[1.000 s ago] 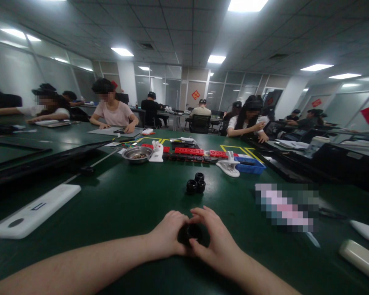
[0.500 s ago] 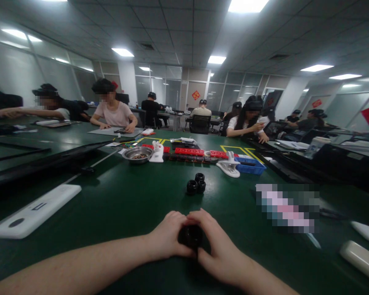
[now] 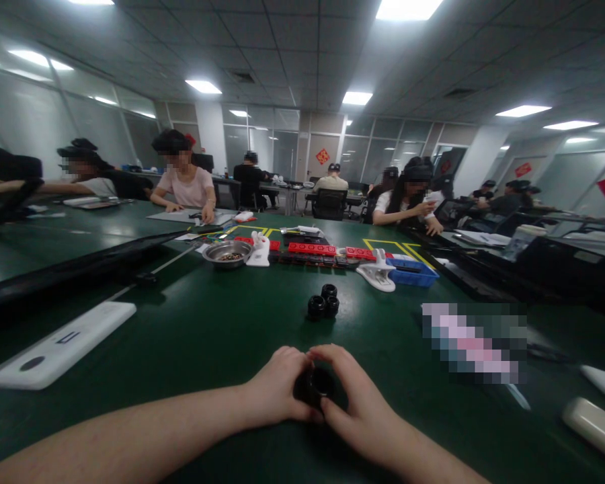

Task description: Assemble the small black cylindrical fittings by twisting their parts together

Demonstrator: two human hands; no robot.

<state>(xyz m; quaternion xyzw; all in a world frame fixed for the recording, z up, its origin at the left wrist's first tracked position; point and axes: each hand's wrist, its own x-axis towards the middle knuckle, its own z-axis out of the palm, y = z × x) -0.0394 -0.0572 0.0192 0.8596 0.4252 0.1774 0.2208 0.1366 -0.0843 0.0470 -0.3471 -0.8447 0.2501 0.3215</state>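
Near the front of the green table, my left hand (image 3: 281,384) and my right hand (image 3: 353,393) curl around a small black round hollow part (image 3: 323,383). Its open top faces up toward me. The fingers of both hands meet at its far side, while the thumbs press in from the near side. Much of its outer wall is hidden by my hands. A little farther out stands a tight cluster of three similar black round parts (image 3: 323,304), each with a hole in the top.
A steel bowl (image 3: 212,253) of small pieces, white clips (image 3: 378,274), red blocks (image 3: 311,249) and a blue tray (image 3: 423,276) line the middle of the table (image 3: 222,329). A white device (image 3: 88,339) lies left. Co-workers sit beyond.
My right thumb and fingers have shifted slightly around the black part, and more of its opening shows. My left hand stays nearly in place. A co-worker's hand at the far left moved slightly.
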